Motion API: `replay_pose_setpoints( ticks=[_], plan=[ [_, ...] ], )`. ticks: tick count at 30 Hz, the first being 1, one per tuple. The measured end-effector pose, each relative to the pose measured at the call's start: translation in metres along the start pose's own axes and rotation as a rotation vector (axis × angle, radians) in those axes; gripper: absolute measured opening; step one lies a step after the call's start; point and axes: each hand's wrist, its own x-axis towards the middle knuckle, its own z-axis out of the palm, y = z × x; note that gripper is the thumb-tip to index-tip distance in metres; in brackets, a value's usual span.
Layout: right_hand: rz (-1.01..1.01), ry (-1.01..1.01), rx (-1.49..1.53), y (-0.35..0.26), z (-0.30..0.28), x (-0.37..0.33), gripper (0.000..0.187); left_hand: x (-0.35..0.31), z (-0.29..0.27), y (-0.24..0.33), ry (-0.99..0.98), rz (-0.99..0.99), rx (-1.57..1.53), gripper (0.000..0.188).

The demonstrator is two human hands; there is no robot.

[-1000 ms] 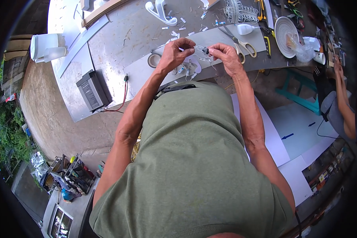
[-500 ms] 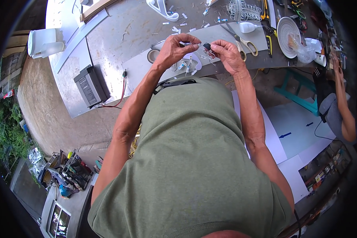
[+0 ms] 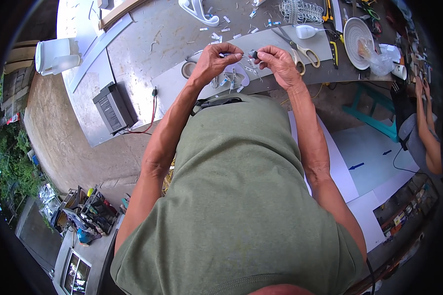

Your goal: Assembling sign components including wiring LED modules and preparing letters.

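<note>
Over the near edge of the metal table, my two hands face each other a short gap apart. The fingers and thumb of my left hand are pinched on something too small to make out. My right hand grips a small black piece between thumb and fingertips. Thin wire-like strands hang just below that piece. Under my hands lie several small white-and-blue tabs and a pale lilac ring. Beside my left wrist is a roll of tape. Scissors with cream handles lie beyond my right hand.
A black box-shaped battery with a red lead stands at the left table edge. A white plastic frame, a wire coil, a white bulb-shaped thing and a woven plate lie farther back. Another person's arms show at far right, near a teal stool.
Both my hands have shifted slightly left, and the black piece has turned a little in my right fingers. At far right, the other person's hands have moved.
</note>
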Motion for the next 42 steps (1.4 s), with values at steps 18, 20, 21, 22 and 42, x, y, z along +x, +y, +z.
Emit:
replay_pose_setpoints(
  ticks=[18,20,21,22,42],
  plan=[
    [-0.116,0.029,-0.089,0.015,0.001,-0.003,0.018,0.004,0.007,-0.007,-0.06,-0.241,-0.537,0.029],
    [-0.123,0.045,0.004,0.015,0.002,-0.003,0.02,0.005,0.008,-0.009,-0.047,-0.241,-0.674,0.029],
    [-0.122,0.045,0.004,0.015,0.001,-0.003,0.02,0.005,0.008,-0.008,-0.047,-0.241,-0.675,0.029],
    [-0.125,0.047,0.002,0.015,0.0,-0.004,0.019,0.005,0.008,-0.007,-0.036,-0.239,-0.611,0.03],
    [-0.104,0.047,-0.127,0.004,-0.001,-0.009,0.021,0.001,0.02,0.015,0.119,0.005,0.097,0.033]
  ],
)
